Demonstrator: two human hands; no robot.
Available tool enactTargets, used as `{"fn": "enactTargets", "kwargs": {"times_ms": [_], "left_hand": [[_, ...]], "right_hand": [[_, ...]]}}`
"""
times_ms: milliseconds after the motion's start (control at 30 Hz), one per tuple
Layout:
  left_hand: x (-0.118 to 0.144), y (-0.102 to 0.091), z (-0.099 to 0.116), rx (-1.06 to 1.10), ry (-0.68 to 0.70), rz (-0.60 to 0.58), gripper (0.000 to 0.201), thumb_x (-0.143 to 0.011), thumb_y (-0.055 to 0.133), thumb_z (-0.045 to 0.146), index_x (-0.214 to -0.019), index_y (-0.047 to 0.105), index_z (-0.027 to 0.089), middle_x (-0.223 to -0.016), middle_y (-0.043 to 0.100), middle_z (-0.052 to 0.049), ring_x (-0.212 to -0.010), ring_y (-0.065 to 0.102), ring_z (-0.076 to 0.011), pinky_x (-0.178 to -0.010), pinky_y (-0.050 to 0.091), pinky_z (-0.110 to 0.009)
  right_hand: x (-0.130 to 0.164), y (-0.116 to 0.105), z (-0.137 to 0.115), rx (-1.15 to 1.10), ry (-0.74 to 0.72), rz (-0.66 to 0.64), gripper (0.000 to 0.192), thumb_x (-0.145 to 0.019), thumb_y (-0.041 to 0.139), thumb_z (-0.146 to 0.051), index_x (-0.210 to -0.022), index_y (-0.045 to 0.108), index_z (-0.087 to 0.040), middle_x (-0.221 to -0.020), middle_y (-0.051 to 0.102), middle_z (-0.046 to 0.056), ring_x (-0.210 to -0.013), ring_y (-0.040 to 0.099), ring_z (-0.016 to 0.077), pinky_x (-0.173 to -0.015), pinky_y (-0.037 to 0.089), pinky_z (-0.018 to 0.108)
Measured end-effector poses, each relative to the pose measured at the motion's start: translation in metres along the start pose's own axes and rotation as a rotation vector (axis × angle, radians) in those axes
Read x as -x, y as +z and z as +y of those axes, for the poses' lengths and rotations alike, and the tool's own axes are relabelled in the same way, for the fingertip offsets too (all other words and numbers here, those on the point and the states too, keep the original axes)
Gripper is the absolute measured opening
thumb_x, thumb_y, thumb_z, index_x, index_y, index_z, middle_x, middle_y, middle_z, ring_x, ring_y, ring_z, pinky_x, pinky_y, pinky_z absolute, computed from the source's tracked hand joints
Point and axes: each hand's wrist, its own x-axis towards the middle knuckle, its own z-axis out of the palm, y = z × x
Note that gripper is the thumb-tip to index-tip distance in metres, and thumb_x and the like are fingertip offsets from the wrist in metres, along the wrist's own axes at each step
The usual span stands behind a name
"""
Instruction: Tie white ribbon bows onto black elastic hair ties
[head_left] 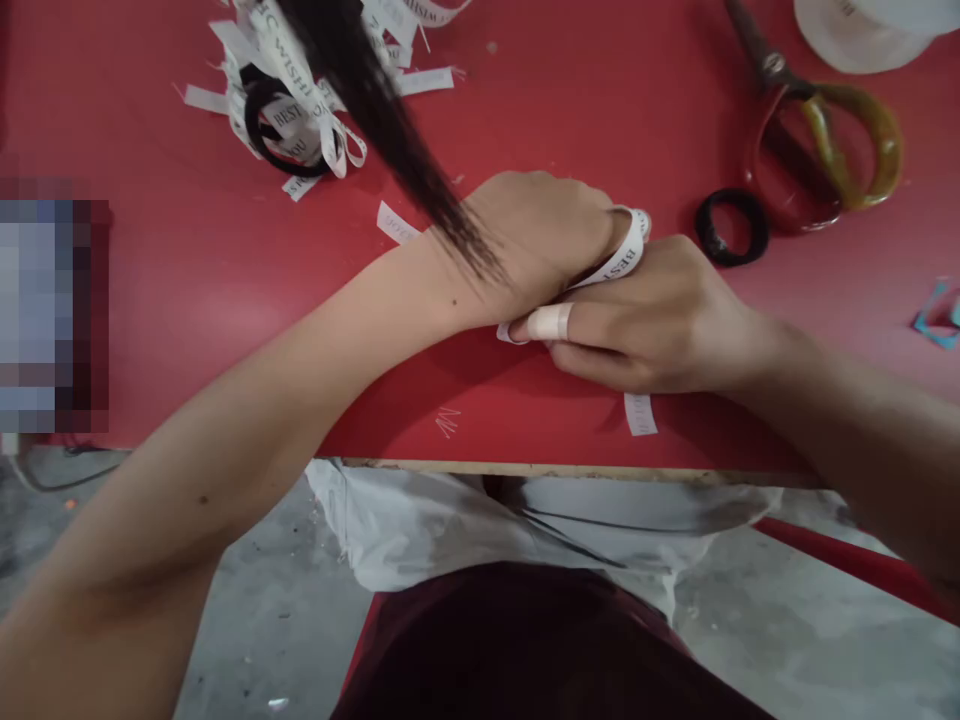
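My left hand (551,225) and my right hand (664,320) meet over the red table, knuckles up. Both are closed on a white printed ribbon (626,258), which loops up between them with "BEST" readable on it. The left fingertips are hidden under the hand. White tape (550,323) wraps one finger of my right hand. A ribbon end (640,414) shows below the right hand, and another piece (397,222) lies by the left wrist; I cannot tell whether either joins the held ribbon. To the right lies a black hair tie (731,228).
Scissors (855,150) with amber handles lie at upper right, near a white container (862,35). Upper left is a pile of printed ribbons with a black ring (259,130). A turquoise piece (930,325) sits far right. Dark hair (405,150) hangs across the view.
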Motion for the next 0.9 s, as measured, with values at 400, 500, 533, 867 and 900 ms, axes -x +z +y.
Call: {"fn": "enactTargets", "kwargs": {"times_ms": [400,500,533,867,900], "left_hand": [[0.0000,-0.0064,0.0059,-0.002,-0.054,-0.085,0.043,-0.092,0.037,0.031,-0.121,0.066,0.018,-0.102,0.072,-0.010,-0.090,0.058,-0.0241,-0.081,0.037,-0.043],[0.0004,-0.0042,0.0037,0.018,-0.025,-0.050,0.044,-0.092,0.037,0.035,-0.121,0.067,0.021,-0.097,0.074,-0.009,-0.094,0.058,-0.0263,-0.083,0.037,-0.044],[0.0005,-0.0032,0.0028,0.022,-0.013,-0.032,0.045,-0.091,0.037,0.035,-0.121,0.067,0.023,-0.094,0.074,-0.008,-0.095,0.058,-0.0269,-0.083,0.037,-0.045],[-0.0006,-0.0040,0.0045,-0.031,-0.027,-0.044,0.038,-0.086,0.043,0.026,-0.116,0.068,0.023,-0.102,0.072,-0.008,-0.089,0.062,-0.0249,-0.074,0.040,-0.038],[-0.0006,-0.0040,0.0045,-0.034,-0.027,-0.038,0.037,-0.086,0.044,0.026,-0.114,0.068,0.024,-0.102,0.072,-0.007,-0.088,0.063,-0.0245,-0.073,0.041,-0.037]], "right_hand": [[-0.0022,-0.0009,-0.0016,0.010,0.007,-0.015,0.025,-0.096,0.051,-0.031,-0.111,0.071,-0.034,-0.082,0.074,-0.003,-0.077,0.068,0.0157,-0.073,0.053,0.032],[-0.0023,-0.0012,-0.0014,0.023,-0.007,-0.010,0.025,-0.096,0.050,-0.030,-0.111,0.070,-0.034,-0.082,0.074,-0.004,-0.076,0.068,0.0152,-0.072,0.053,0.031],[-0.0022,-0.0012,-0.0013,0.026,-0.012,-0.006,0.025,-0.096,0.051,-0.029,-0.111,0.070,-0.033,-0.082,0.074,-0.004,-0.076,0.068,0.0151,-0.072,0.052,0.030],[-0.0016,-0.0003,-0.0024,0.035,0.012,-0.006,0.026,-0.097,0.049,-0.030,-0.111,0.070,-0.035,-0.080,0.072,-0.004,-0.077,0.067,0.0154,-0.073,0.051,0.031],[-0.0020,-0.0003,-0.0028,0.047,0.009,-0.002,0.026,-0.097,0.050,-0.030,-0.110,0.071,-0.035,-0.079,0.072,-0.004,-0.076,0.066,0.0155,-0.072,0.051,0.030]]}}
